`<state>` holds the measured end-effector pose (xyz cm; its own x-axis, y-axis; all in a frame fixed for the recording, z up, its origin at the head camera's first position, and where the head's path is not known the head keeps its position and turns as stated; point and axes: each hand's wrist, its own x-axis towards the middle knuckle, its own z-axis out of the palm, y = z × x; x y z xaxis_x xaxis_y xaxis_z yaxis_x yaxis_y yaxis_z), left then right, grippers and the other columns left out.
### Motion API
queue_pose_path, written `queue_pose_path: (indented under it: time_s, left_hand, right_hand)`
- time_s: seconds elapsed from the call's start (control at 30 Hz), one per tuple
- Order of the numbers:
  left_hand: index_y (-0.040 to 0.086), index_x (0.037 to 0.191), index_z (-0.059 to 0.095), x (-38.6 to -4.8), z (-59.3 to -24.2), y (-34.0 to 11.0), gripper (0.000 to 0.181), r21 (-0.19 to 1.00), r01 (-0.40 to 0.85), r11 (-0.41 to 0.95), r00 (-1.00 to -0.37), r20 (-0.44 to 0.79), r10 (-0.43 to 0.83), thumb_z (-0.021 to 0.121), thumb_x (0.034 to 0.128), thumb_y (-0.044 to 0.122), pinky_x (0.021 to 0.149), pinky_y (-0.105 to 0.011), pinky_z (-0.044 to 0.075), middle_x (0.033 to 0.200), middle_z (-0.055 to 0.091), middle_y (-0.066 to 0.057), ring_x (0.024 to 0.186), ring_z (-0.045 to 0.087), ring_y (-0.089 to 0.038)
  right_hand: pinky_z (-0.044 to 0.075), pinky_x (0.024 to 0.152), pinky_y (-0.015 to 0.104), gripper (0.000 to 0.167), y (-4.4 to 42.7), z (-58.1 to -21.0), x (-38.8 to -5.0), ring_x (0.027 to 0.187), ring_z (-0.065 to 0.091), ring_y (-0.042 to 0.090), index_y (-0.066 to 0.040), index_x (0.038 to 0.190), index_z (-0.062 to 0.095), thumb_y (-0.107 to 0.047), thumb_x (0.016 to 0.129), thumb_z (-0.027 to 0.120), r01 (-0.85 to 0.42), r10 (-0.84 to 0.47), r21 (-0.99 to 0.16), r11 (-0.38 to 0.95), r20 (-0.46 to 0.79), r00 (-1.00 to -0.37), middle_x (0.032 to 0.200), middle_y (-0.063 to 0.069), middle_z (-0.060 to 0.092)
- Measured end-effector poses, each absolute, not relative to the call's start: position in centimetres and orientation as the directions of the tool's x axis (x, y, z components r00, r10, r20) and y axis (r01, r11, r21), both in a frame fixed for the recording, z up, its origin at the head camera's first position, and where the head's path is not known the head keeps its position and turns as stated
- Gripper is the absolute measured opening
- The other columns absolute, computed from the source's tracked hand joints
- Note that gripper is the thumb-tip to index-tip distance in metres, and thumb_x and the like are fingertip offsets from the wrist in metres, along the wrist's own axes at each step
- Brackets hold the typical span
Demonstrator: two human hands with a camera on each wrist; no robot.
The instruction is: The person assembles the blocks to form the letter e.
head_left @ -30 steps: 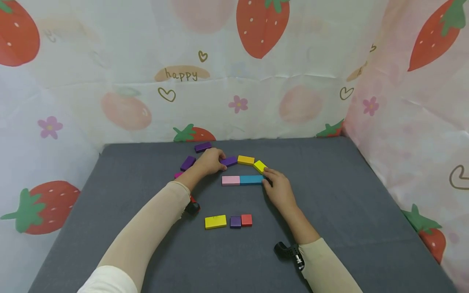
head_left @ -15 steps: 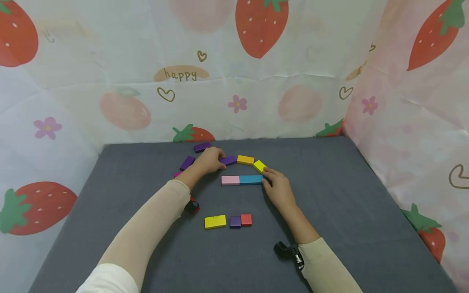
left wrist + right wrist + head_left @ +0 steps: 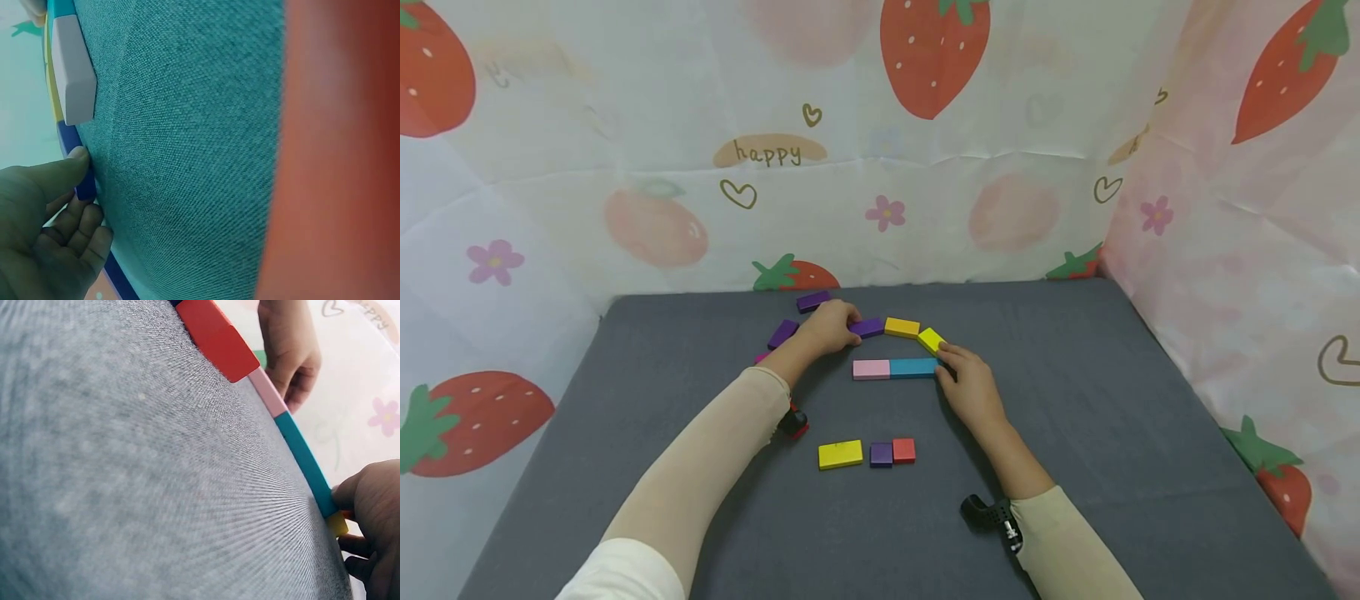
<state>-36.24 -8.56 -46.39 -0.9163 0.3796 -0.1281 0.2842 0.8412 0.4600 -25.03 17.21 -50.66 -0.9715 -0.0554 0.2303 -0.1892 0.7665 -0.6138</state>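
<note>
My left hand (image 3: 829,327) pinches the left end of a purple block (image 3: 868,327); in the left wrist view the thumb lies on that purple block (image 3: 86,187), with the fingers round its end. An orange-yellow block (image 3: 902,327) and a tilted yellow block (image 3: 931,340) continue the curved row to the right. At the row's right end, my right hand (image 3: 973,385) has its fingers round the yellow block's lower end, which they partly hide. Its thumb is close to the right end of a blue block (image 3: 913,368), which lies against a pink block (image 3: 871,370).
Nearer on the grey cloth (image 3: 1075,400) lie a longer yellow block (image 3: 840,455), a small purple block (image 3: 882,455) and a red block (image 3: 904,451). Purple blocks (image 3: 783,334) and a magenta one sit beyond the left forearm (image 3: 700,467), which partly hides another red block.
</note>
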Motion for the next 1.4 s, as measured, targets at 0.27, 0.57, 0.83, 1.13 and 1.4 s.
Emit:
queue_pose_path:
  time_s: [0.27, 0.57, 0.83, 1.13, 1.4]
  left_hand:
    - [0.002, 0.131, 0.066, -36.50, -46.59, -8.56, 0.040, 0.457, 0.293, 0.840, -0.913, -0.126, 0.387, 0.075, 0.0948, 0.018, 0.102, -0.043, 0.050, 0.126, 0.068, -0.014, 0.116, 0.063, -0.028]
    - [0.002, 0.131, 0.066, -36.14, -46.24, -8.78, 0.041, 0.456, 0.291, 0.841, -0.912, -0.133, 0.387, 0.076, 0.0944, 0.017, 0.103, -0.043, 0.049, 0.127, 0.068, -0.015, 0.118, 0.062, -0.029]
    - [0.003, 0.131, 0.067, -36.60, -46.50, -8.74, 0.042, 0.448, 0.294, 0.844, -0.908, -0.146, 0.393, 0.077, 0.0933, 0.019, 0.104, -0.043, 0.049, 0.127, 0.068, -0.014, 0.119, 0.062, -0.029]
    - [0.002, 0.131, 0.067, -36.54, -46.42, -8.61, 0.043, 0.456, 0.280, 0.845, -0.913, -0.144, 0.381, 0.077, 0.0931, 0.019, 0.103, -0.043, 0.050, 0.127, 0.068, -0.014, 0.118, 0.063, -0.029]
    - [0.003, 0.131, 0.067, -36.46, -46.28, -8.50, 0.043, 0.453, 0.266, 0.851, -0.918, -0.150, 0.367, 0.077, 0.0933, 0.021, 0.104, -0.043, 0.050, 0.127, 0.068, -0.013, 0.118, 0.062, -0.028]
  right_hand:
    - [0.044, 0.112, 0.049, 0.037, 17.26, -50.61, -25.01, 0.137, 0.053, 0.033, -0.003, 0.135, 0.067, -0.015, 0.100, 0.068, -0.190, -0.056, -0.615, 0.766, 0.230, -0.972, 0.146, 0.009, 0.060]
    - [0.044, 0.111, 0.049, 0.037, 17.17, -51.01, -25.06, 0.137, 0.053, 0.032, -0.003, 0.135, 0.067, -0.015, 0.100, 0.069, -0.194, -0.056, -0.618, 0.762, 0.235, -0.970, 0.146, 0.008, 0.060]
    - [0.043, 0.112, 0.049, 0.037, 17.23, -50.78, -25.04, 0.137, 0.053, 0.033, -0.003, 0.134, 0.067, -0.015, 0.099, 0.069, -0.192, -0.052, -0.618, 0.762, 0.237, -0.970, 0.146, 0.009, 0.060]
    - [0.043, 0.113, 0.049, 0.037, 17.23, -50.66, -25.00, 0.138, 0.052, 0.032, -0.003, 0.135, 0.067, -0.015, 0.100, 0.068, -0.181, -0.050, -0.622, 0.762, 0.221, -0.974, 0.147, 0.008, 0.059]
    - [0.043, 0.113, 0.048, 0.037, 17.26, -50.69, -25.06, 0.139, 0.051, 0.032, -0.003, 0.135, 0.066, -0.015, 0.100, 0.068, -0.180, -0.053, -0.622, 0.762, 0.217, -0.975, 0.147, 0.007, 0.059]
